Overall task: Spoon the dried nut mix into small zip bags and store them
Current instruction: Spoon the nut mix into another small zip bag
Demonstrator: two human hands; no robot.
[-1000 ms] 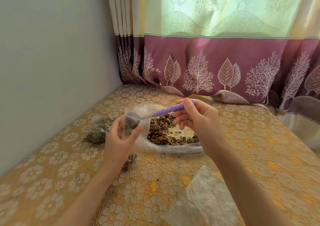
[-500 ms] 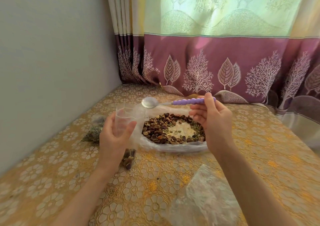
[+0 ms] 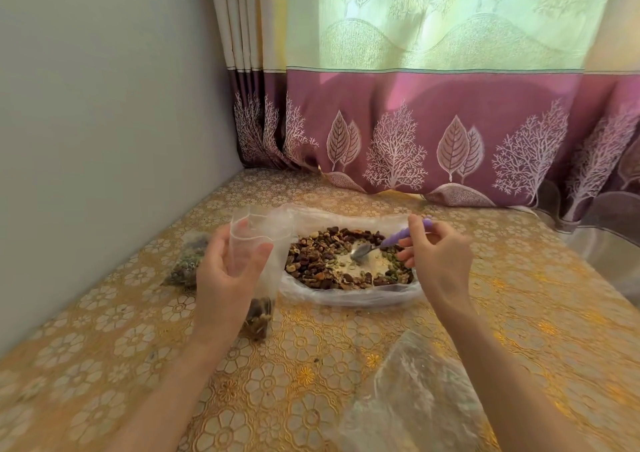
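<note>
My left hand (image 3: 227, 278) grips a small clear zip bag (image 3: 258, 243) upright, its mouth held open, with a little nut mix (image 3: 257, 320) at its bottom. The dried nut mix (image 3: 318, 261) lies in a plate wrapped in clear plastic (image 3: 349, 295) at the table's middle. My right hand (image 3: 438, 261) pinches the purple handle of a spoon (image 3: 398, 242); the metal bowl of the spoon touches the bare pale centre of the plate.
A filled small bag (image 3: 188, 261) lies to the left near the grey wall. A pile of empty clear bags (image 3: 415, 399) sits at the front right. The gold floral tablecloth (image 3: 519, 313) covers the table; a purple and green curtain (image 3: 450, 122) hangs behind.
The spoon left the zip bag's mouth, swung up and right, then came down into the plate. My left hand kept the bag upright and its nut mix now sits at the bottom.
</note>
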